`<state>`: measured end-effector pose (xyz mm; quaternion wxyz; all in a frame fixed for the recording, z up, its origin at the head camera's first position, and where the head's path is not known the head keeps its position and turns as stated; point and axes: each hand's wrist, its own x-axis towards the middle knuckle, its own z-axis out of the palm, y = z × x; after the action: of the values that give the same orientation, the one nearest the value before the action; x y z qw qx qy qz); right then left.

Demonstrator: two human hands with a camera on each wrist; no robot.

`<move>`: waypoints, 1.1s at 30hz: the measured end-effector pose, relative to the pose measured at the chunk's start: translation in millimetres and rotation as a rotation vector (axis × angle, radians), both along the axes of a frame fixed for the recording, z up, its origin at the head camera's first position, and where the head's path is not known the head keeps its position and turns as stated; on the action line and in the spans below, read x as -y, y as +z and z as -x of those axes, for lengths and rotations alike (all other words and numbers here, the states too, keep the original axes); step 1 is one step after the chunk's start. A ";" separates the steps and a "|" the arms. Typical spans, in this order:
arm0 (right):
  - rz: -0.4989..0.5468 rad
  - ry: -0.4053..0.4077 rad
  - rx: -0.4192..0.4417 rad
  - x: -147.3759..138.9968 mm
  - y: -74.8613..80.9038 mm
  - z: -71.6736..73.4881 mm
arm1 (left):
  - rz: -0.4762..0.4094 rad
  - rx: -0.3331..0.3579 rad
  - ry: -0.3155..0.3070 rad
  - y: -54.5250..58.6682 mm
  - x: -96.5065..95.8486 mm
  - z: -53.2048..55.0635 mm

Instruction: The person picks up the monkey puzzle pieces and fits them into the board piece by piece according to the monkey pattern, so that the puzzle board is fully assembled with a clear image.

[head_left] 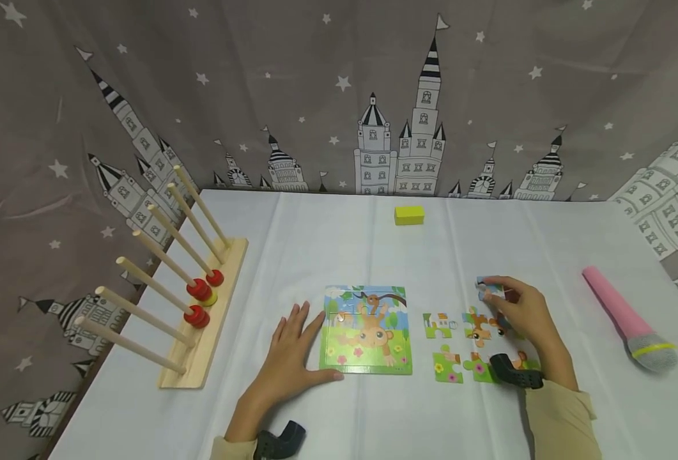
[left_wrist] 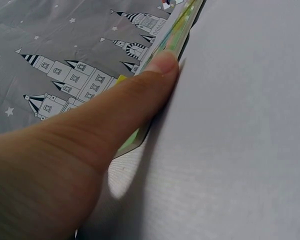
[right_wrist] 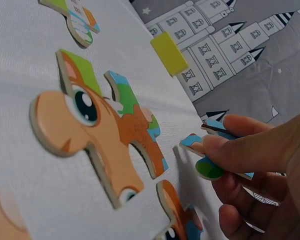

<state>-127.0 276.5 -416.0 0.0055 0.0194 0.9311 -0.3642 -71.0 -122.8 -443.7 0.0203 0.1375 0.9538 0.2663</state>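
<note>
A square picture board [head_left: 367, 358] with a monkey hanging from a branch lies in the middle of the white table. My left hand [head_left: 289, 367] rests along its left side, fingers spread and straight, the thumb at the near-left corner. In the left wrist view the thumb [left_wrist: 135, 95] lies against the board's edge. Off to the right, my right hand [head_left: 528, 313] pinches a blue and green jigsaw piece [right_wrist: 209, 169] between thumb and fingers, partly covering it. Loose jigsaw pieces lie around that hand, among them one with a monkey's eye [right_wrist: 107, 140] and a flowered green one [head_left: 446, 369].
At the left stands a wooden peg rack [head_left: 223, 306] with tall sticks and several red and yellow rings. A yellow block [head_left: 409, 216] sits at the back. The pink toy microphone [head_left: 620, 306] lies far right. A castle-print curtain [head_left: 315, 83] hangs behind the table.
</note>
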 end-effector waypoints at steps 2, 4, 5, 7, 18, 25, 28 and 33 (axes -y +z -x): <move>0.006 -0.014 0.004 2.2 1.1 -0.1 | 0.004 0.020 -0.009 0.9 1.0 0.1; 0.013 -0.024 0.008 3.7 2.1 -0.3 | 0.005 0.030 -0.012 1.1 1.4 0.1; 0.019 -0.029 0.009 4.3 2.2 -0.3 | 0.005 0.033 -0.011 1.2 1.4 0.0; 0.035 -0.038 0.010 6.2 2.4 -0.5 | 0.006 0.035 -0.010 1.3 1.5 0.1; 0.107 -0.045 -0.032 25.4 -1.1 3.4 | 0.011 0.052 -0.014 2.2 1.7 2.4; 0.143 0.024 -0.040 47.7 -1.6 7.1 | 0.018 0.046 -0.014 2.7 3.2 1.5; 0.158 0.071 -0.064 58.7 -3.4 8.7 | 0.018 0.039 -0.011 3.1 4.4 1.2; 0.187 0.130 -0.112 74.3 -5.2 8.8 | 0.010 0.040 -0.015 2.5 3.6 1.8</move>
<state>-135.8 202.2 -421.2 -0.0210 -0.0618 0.8913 -0.4486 -72.7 -126.3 -441.2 0.0422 0.1391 0.9535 0.2639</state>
